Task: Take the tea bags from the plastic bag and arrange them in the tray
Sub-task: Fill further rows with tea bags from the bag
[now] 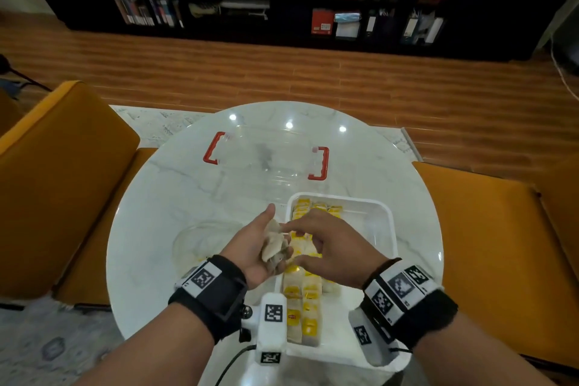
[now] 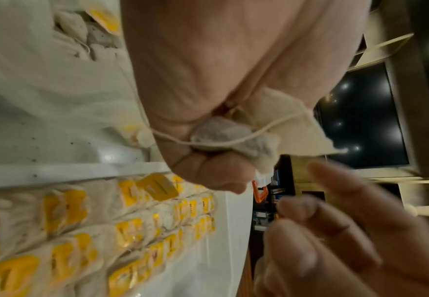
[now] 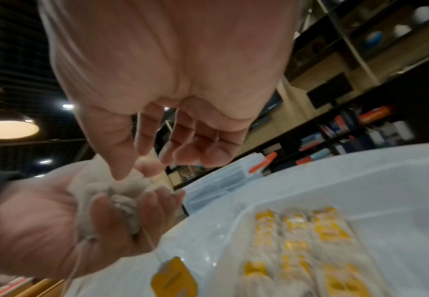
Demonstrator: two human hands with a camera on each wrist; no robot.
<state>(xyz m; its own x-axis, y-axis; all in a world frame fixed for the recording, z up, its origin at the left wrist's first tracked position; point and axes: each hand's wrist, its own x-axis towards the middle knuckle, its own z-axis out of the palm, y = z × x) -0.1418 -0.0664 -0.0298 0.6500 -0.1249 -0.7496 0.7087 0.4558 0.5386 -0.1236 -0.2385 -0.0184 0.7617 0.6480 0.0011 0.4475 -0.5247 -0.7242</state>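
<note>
My left hand (image 1: 250,255) is held palm up beside the left edge of the tray, and its fingers are curled around a small bunch of tea bags (image 1: 275,244); in the right wrist view one yellow tag (image 3: 173,278) hangs down from this bunch on its string. My right hand (image 1: 329,247) is above the tray, with thumb and forefinger reaching to the top of the bunch; the other fingers are loosely bent. I cannot tell surely if the pinch has closed on a bag or only touches it. Under the hands, the white tray (image 1: 380,219) already holds rows of tea bags (image 1: 305,301) with yellow tags, from the near end to the far end along its left side, while the right part shows bare bottom. The plastic bag (image 1: 200,241) lies flattened on the white table (image 1: 156,197), left of my left hand, and I cannot see how many bags remain inside. Farther away stands a clear box with red handles (image 1: 269,157). I judge that the task is well advanced, perhaps more than half: the bunch in hand must still be laid down, and whatever stays in the bag.
</note>
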